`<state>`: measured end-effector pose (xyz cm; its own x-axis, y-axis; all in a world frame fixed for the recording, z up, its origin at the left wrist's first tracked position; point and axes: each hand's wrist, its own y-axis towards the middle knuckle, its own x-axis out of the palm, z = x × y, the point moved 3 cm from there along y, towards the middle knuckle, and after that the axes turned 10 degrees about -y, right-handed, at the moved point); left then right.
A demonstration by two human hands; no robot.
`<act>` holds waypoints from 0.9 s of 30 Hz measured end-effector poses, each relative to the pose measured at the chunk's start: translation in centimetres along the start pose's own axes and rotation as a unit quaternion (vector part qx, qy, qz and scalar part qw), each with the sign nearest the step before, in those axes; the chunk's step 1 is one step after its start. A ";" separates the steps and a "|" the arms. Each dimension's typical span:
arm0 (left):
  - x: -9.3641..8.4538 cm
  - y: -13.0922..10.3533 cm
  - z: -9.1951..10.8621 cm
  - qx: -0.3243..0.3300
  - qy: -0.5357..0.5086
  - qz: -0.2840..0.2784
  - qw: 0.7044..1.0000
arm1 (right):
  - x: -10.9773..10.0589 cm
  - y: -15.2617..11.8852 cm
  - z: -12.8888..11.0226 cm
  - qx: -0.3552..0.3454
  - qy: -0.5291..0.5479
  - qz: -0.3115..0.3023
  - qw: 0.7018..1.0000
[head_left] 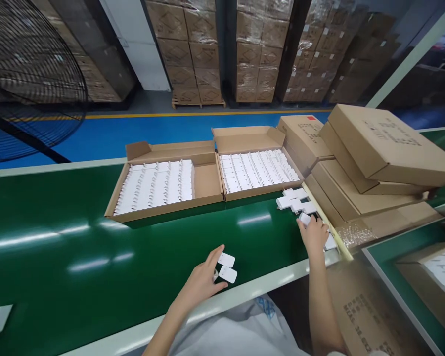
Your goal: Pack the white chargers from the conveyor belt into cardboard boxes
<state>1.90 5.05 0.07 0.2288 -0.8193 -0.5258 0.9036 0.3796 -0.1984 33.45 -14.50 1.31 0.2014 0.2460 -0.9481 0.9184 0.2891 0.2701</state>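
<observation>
My left hand (204, 278) is on the green belt with thumb and fingers spread around a few small white blocks that look like power adapters. Two of them, a rear one (227, 260) and a front one (228, 274), show rounded faces; another is partly hidden beside the palm. At the right, my right hand (315, 236) pinches a white power adapter (304, 219) between thumb and fingers. Just beyond it lies a cluster of white adapters (294, 199), and one more (330, 242) sits beside the wrist.
Two open cartons hold rows of white adapters: the left carton (165, 207) has a bare strip, the right carton (259, 189) looks full. Closed cardboard boxes (389, 143) are stacked at the right, behind a pale yellow strip (328, 222). A large fan (29, 74) stands at the left.
</observation>
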 end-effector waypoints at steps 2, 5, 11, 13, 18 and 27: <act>0.9 2.0 1.0 0.034 0.007 -0.041 0.999 | 1.1 0.7 1.3 0.007 -0.044 -0.009 0.999; 2.5 3.6 2.2 0.059 0.043 -0.052 0.996 | 2.7 -0.9 -0.3 -0.088 0.038 -0.026 0.995; 3.8 2.3 1.9 0.066 0.086 0.007 0.994 | 4.3 -6.7 -7.2 -0.230 0.304 -0.093 0.920; 3.7 1.7 1.2 0.064 0.086 0.041 0.993 | 3.8 -8.1 -9.5 -0.247 0.336 -0.118 0.901; 3.3 1.5 0.1 0.071 0.096 0.117 0.986 | 1.1 -10.0 -15.0 -0.267 0.182 -0.214 0.922; 3.2 3.4 0.2 0.059 -0.008 0.083 0.995 | 0.0 -6.5 -16.8 -0.428 0.258 -0.472 0.726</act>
<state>5.75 3.63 -2.11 0.3825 -0.7569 -0.5299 0.8893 0.4571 -0.0111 21.73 -0.80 2.38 -0.7373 -0.1859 -0.6495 -0.0291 0.9692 -0.2444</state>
